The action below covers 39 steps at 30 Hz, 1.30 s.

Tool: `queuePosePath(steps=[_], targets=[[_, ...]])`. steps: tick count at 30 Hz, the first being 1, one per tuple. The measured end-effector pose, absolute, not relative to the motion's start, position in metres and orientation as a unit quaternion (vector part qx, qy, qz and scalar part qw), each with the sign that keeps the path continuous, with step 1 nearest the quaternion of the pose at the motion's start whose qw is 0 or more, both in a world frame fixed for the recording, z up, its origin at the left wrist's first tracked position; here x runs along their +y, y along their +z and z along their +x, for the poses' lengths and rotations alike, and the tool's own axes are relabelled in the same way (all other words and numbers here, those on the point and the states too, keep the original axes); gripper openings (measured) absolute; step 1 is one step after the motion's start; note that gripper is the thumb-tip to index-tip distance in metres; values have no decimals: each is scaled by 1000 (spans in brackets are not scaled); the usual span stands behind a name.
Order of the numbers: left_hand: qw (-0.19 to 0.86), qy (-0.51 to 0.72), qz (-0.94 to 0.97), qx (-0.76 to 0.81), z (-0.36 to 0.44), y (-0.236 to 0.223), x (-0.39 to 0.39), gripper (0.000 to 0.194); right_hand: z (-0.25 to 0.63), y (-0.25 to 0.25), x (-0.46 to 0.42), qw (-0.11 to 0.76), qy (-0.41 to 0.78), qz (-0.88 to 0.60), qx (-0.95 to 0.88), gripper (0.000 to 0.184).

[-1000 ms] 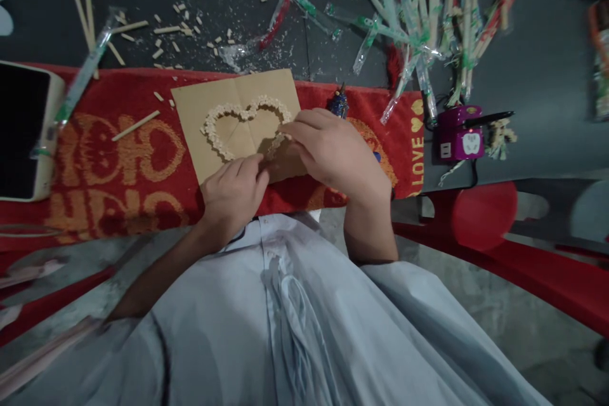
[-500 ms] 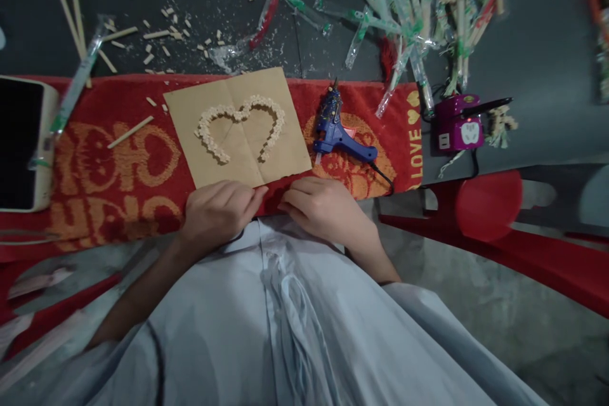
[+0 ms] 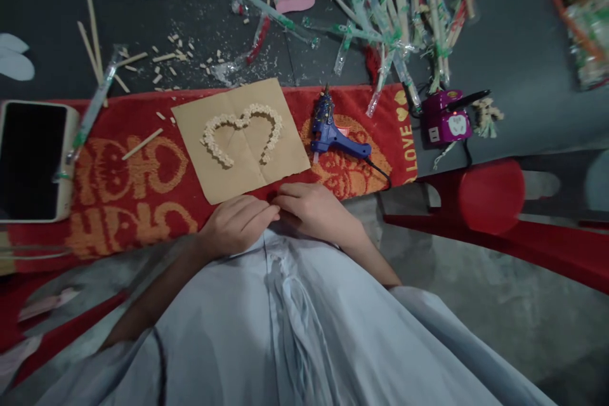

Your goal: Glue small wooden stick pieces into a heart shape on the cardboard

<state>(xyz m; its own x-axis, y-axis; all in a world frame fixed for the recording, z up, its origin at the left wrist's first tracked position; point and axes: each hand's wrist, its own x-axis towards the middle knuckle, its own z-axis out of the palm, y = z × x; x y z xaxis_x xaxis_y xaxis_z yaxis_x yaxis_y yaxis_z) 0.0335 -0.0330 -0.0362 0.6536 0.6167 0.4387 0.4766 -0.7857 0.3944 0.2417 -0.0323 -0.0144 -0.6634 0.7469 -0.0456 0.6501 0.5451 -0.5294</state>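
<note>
My left hand (image 3: 238,223) and my right hand (image 3: 316,212) rest at the near edge of a red towel (image 3: 178,219). Both have curled fingers, and their fingertips meet in front of my body. What they hold, if anything, is hidden beneath the fingers. Just beyond them lies a creased sheet of brown paper (image 3: 195,133). On the paper stands a heart outline (image 3: 220,155) built from small pale pieces, with a gap at its lower point. To the right of the paper a blue glue gun (image 3: 340,139) lies on its side on the towel.
A phone (image 3: 31,158) lies at the left. Short cut pieces and thin sticks (image 3: 143,143) are scattered about. Plastic-wrapped sticks (image 3: 394,25) cover the back right. A purple power socket (image 3: 445,120) is beyond the towel's right end. A red chair (image 3: 492,196) stands at right.
My hands have drawn together until the fingertips meet. The view has shifted, showing more of the table's far side. The paper, heart outline and glue gun stay put on the towel.
</note>
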Motion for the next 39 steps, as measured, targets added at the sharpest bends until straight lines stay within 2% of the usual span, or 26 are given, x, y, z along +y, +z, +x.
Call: queuePosePath(steps=[2,4,9,25,34,39], targets=[[53,324,910,254,32,-34,-32,13,242,-14,-32,74,252,-401,-878,27],[29,339,909,242,30,-31,-31,20,243,-12,-33,73,253,-402,-877,23],[49,347,902,251,24,-30,-33,25,244,-8,-35,77,272,-415,-865,12],[85,347,887,294,13,-33,-43,15,233,-2,-39,52,243,-469,-848,16],[100,317,893,303,12,-35,-47,17,232,4,-40,30,246,-483,-840,14],[104,340,887,296,13,-36,-49,13,236,1,-42,48,232,-491,-838,14]])
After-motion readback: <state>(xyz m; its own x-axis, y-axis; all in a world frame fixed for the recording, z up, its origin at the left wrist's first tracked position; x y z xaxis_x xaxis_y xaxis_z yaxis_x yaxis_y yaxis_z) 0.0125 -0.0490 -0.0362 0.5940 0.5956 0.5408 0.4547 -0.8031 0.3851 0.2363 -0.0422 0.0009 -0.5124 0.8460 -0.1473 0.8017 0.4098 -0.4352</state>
